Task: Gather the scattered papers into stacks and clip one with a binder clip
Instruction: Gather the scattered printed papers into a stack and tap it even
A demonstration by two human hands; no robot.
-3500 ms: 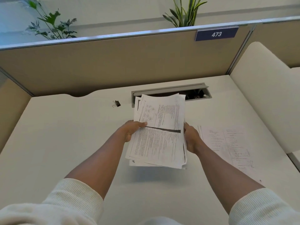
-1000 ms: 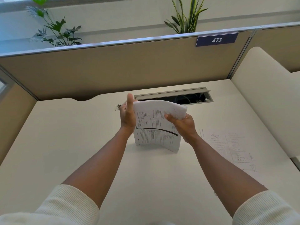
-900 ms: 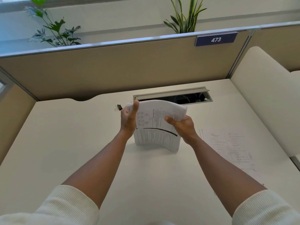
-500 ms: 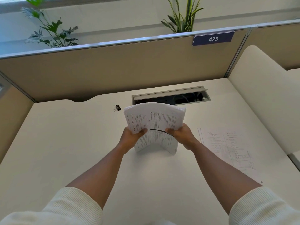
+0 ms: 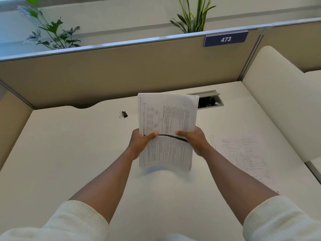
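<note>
Your cream sleeves (image 5: 74,221) frame the bottom of the view, both forearms reaching forward over the desk (image 5: 69,153). Your left hand (image 5: 139,143) and right hand (image 5: 194,140) hold the stack (image 5: 167,129) upright between them, one on each side edge at about mid-height. On each hand the thumb lies across the printed front page while the fingers curl behind, out of sight. The stack's bottom edge is at or just above the desk; you cannot tell whether it touches. To your right, a single sheet (image 5: 241,157) lies flat on the desk, apart from the stack. Farther off to the left sits the clip (image 5: 123,114), untouched. Behind the stack, the cable tray (image 5: 211,101) is open, and beyond it stands the partition (image 5: 121,70) with its 473 sign (image 5: 225,39).
</note>
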